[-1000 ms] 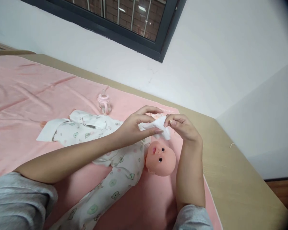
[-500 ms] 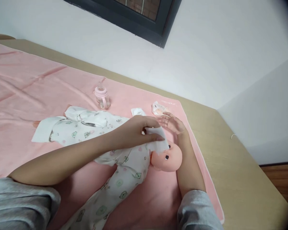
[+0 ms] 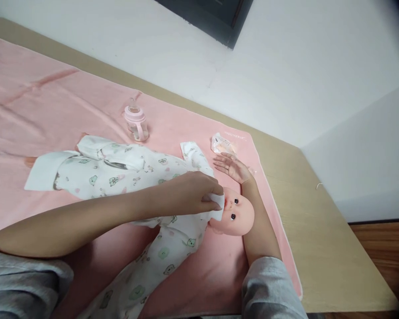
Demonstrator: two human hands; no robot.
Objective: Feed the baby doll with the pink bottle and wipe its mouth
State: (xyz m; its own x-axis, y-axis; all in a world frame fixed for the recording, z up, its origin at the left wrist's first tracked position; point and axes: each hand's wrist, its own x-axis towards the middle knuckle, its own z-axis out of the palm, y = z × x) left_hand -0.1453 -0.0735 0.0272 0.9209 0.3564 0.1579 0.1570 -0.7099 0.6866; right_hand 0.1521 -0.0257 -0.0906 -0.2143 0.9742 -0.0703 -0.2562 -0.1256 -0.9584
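Note:
A baby doll in a white patterned outfit lies on its back, head toward the right. My left hand pinches a white wipe against the doll's chin, just below its mouth. The doll's eyes and nose show above the wipe; its neck is hidden behind the wipe and my fingers. Past the top of the doll's head runs my right forearm. Beyond the head, my right hand rests palm up with loosely spread fingers, holding nothing, close to a small clear packet.
A pink blanket covers much of the wooden table. Behind the doll's legs stands a baby bottle with a pink collar and handle. A white wall with a dark-framed window rises along the far edge.
My left hand has brought the wipe down from over the doll's lower face to its chin, uncovering the mouth and nose. My right hand stays open near the packet. The view has shifted slightly.

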